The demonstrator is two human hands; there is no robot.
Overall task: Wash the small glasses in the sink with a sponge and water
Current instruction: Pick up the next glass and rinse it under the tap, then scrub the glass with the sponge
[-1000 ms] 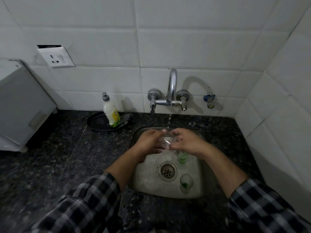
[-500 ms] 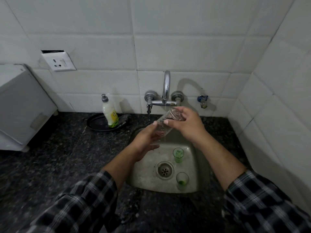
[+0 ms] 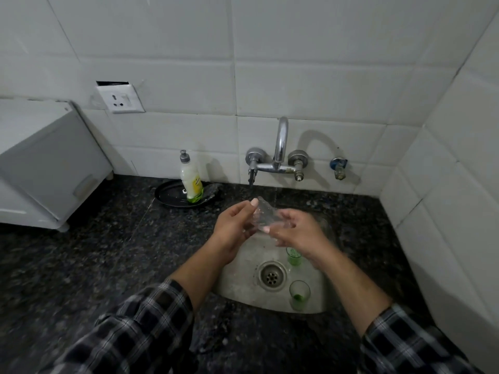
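Together our left hand [image 3: 234, 228] and right hand [image 3: 300, 234] pinch one clear glass [image 3: 266, 216] with curled fingers [image 3: 249, 205] above the sink [image 3: 237, 279]

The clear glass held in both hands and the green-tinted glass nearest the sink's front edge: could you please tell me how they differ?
The small clear glass is held above the steel sink between left hand and right hand; the small green-tinted glass stands on the sink floor, untouched. The clear glass is tilted; the green-tinted glass is upright, with green at its bottom. Both are small and see-through.
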